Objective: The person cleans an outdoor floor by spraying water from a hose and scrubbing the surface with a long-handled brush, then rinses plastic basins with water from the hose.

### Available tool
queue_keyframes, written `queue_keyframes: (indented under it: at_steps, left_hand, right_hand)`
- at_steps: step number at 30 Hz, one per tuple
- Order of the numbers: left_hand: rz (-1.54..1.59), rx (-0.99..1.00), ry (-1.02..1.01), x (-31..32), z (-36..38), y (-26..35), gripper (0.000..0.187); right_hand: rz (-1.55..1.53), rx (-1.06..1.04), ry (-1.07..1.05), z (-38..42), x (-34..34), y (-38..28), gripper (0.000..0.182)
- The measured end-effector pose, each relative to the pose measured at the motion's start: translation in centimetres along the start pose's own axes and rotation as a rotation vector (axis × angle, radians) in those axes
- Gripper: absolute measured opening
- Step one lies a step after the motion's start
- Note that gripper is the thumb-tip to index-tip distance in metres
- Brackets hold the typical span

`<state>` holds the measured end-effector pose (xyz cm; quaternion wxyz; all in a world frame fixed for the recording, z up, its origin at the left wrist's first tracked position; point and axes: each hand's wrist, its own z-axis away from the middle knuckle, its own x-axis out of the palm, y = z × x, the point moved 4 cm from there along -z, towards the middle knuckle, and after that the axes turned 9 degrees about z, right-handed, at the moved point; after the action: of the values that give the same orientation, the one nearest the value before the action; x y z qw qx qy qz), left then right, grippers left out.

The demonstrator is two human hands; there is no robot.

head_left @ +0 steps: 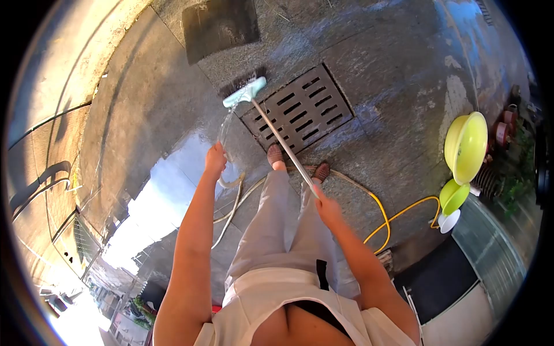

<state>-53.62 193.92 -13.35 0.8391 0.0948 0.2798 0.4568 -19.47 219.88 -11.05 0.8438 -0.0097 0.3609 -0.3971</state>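
Observation:
My left hand (215, 160) is closed around a pale hose (224, 184). Water (227, 122) streams from its end toward a broom head (244, 92), light blue with dark bristles. My right hand (328, 209) grips the upper end of the broom's long handle (281, 139), which slants down and away to the head. The bristles face away from me, beside a slotted drain grate (303, 109) set in the ground. My feet, in brown woven shoes (321, 171), stand just on the near side of the grate.
Wet paving with a bright puddle (167, 184) lies to the left. A yellow hose (381, 210) loops over the ground at the right. Yellow-green basins (474, 149) and a small white bowl (449, 221) stand near plants. A dark square slab (220, 29) lies farther ahead.

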Motion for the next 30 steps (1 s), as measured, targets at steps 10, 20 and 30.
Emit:
queue_keyframes:
  at_steps: [10,20,30]
  left_hand:
    - [0.001,-0.065,-0.041,2.5,0.2,-1.9,0.042]
    - [-0.001,-0.05,-0.091,2.2,0.1,0.6,0.047]
    - [-0.183,0.215,-0.104,4.5,-2.5,2.7,0.049]
  right_hand:
    - [0.091,-0.044,0.084,-7.9,-4.6,-5.3,0.048]
    - [0.094,0.095,0.213,0.1,-6.9,5.6,0.043]
    - [-0.365,0.278,0.471,-8.6,-7.5,-0.1,0.043]
